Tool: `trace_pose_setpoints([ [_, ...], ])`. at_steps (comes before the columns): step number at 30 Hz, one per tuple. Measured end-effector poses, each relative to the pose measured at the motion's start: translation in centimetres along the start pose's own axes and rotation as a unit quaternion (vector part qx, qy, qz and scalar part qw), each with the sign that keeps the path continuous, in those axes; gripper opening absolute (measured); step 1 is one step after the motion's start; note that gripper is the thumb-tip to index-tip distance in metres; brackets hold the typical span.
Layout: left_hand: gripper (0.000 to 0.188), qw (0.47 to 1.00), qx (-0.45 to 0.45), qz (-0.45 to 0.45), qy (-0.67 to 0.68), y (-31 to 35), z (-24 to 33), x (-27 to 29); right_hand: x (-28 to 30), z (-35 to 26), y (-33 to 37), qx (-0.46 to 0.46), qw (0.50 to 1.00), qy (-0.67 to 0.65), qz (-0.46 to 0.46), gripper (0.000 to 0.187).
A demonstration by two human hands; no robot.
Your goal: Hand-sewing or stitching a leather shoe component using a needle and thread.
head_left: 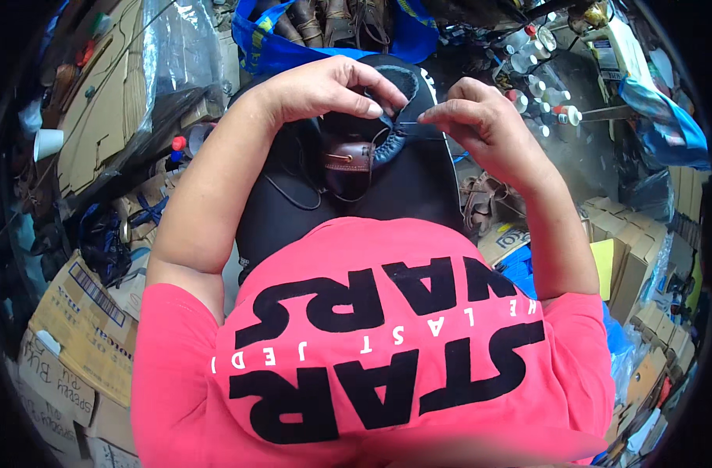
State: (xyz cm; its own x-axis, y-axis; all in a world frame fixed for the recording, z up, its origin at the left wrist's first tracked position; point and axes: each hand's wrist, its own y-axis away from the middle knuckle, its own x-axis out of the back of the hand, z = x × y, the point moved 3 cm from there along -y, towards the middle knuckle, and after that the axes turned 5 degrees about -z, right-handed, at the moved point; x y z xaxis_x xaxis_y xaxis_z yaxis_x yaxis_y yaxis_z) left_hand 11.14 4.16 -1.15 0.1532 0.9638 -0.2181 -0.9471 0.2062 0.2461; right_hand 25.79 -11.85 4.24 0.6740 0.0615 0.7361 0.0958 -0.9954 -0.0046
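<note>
A brown and black leather shoe (350, 158) rests on my lap, its brown toe part toward my body and its dark opening away from me. My left hand (339, 87) is closed on the shoe's collar at the far side, thumb and fingers pinching the edge. To the right of it, my right hand (474, 113) pinches a fine, straight strand (407, 122) that runs to the gathered dark collar. Whether this strand is a needle or thread is too small to tell. A dark cord (290, 199) loops over my left thigh.
A blue bag (255, 51) holding several brown shoes stands beyond my knees. Several small bottles (537, 86) crowd the far right floor. Flattened cardboard (106, 93) leans at the left, with a cardboard box (83, 320) nearer me. More cardboard (625, 234) is stacked at the right.
</note>
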Motion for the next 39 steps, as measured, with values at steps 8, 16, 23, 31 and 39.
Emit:
trace_pose_setpoints([
  [8, 0.035, 1.000, 0.013, -0.008, 0.007, -0.1, -0.1, 0.7, 0.4, -0.6, -0.5, 0.043, 0.996, 0.073, -0.015, 0.016],
  [16, 0.035, 0.999, 0.030, -0.009, 0.014, -0.4, 0.0, 0.8, 0.4, -0.8, -1.2, 0.062, 0.994, 0.095, 0.005, 0.017],
  [23, 0.034, 1.000, 0.006, -0.015, -0.008, -0.3, 0.0, 0.9, 0.6, -1.8, -1.7, 0.053, 0.988, 0.140, -0.047, 0.017],
  [31, 0.035, 0.999, 0.039, 0.006, 0.034, -0.4, 0.0, 0.6, 0.9, -1.4, -2.3, 0.069, 0.979, 0.180, -0.061, 0.018],
  [39, 0.036, 0.998, 0.024, 0.055, -0.008, -1.0, -0.3, 0.4, 0.0, 1.9, -2.8, 0.010, 0.991, -0.086, -0.097, 0.021],
])
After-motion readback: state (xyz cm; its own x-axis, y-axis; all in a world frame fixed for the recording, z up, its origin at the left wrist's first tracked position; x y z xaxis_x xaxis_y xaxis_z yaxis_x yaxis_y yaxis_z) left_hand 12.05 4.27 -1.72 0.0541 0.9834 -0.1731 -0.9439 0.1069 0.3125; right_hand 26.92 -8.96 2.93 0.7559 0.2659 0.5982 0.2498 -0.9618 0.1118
